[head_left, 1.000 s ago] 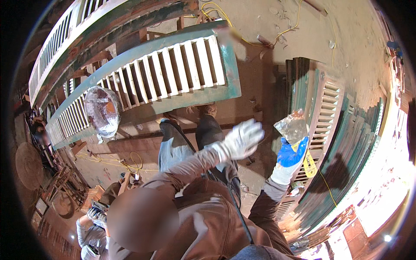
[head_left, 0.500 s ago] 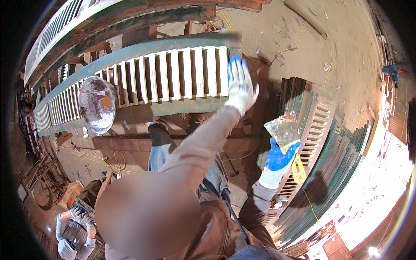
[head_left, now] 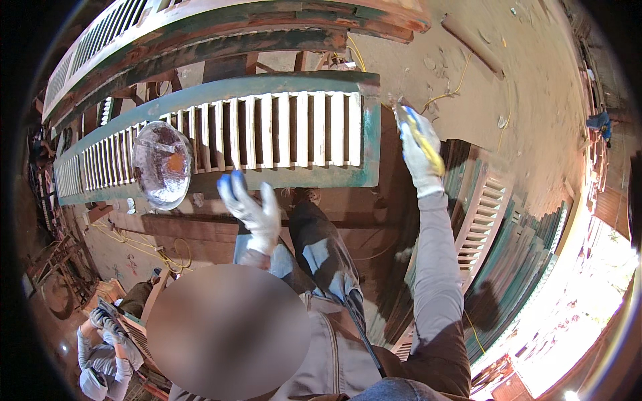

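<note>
A long louvered shutter (head_left: 371,144) with a green frame and pale slats lies across in front of me. My left hand (head_left: 253,212), in a white glove with blue fingertips, hovers near its front edge, fingers spread and holding nothing. Past the shutter's right end, my right hand (head_left: 417,157), gloved alike, grips a putty knife by its yellow handle (head_left: 429,146). The blade is turned nearly edge-on to me. On the slats toward the left sits a shiny, see-through or silvery bowl (head_left: 148,177) with an orange patch inside.
More shutters (head_left: 267,28) lie raised beyond this one. To the right, green and white louvered panels (head_left: 518,247) are stacked. Yellow cord (head_left: 179,259) runs over the floor, and a pipe-like length (head_left: 472,45) lies at the far right. A co-worker (head_left: 110,357) sits at lower left.
My left hand has left the shutter's right end and come back toward me and leftward. My right hand has moved forward with the putty knife, turning its blade edge-on.
</note>
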A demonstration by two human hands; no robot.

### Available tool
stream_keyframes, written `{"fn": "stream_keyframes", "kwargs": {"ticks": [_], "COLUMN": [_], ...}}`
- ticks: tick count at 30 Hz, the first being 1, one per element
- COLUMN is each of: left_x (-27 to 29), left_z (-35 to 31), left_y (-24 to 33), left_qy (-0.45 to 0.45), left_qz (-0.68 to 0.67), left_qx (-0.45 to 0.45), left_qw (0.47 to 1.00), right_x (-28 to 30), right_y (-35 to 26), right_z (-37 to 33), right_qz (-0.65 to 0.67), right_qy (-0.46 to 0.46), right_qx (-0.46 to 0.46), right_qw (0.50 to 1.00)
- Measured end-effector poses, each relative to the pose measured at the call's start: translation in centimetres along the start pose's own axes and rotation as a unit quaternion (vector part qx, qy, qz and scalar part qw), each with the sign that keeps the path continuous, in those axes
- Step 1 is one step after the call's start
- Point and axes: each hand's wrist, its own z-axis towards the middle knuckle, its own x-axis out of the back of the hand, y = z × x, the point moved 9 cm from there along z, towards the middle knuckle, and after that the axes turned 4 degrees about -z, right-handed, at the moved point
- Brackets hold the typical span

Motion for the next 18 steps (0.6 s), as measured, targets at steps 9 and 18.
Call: {"fn": "stream_keyframes", "kwargs": {"ticks": [9, 18], "left_x": [-8.7, -8.9], "left_z": [3.1, 3.2], "left_y": [-12.2, -13.0], "left_qy": [0.112, 0.093], "left_qz": [-0.045, 0.159], "left_qx": [0.409, 0.358], "left_qw": [0.904, 0.916], "right_x": [-8.2, -5.3], "right_y": [6.3, 7.3], "right_z": [0.7, 3.0], "right_qz": [-0.317, 0.181], "right_qy": [-0.161, -0.201], "right_qx": [0.163, -0.008], "right_qw": [0.92, 0.963]}}
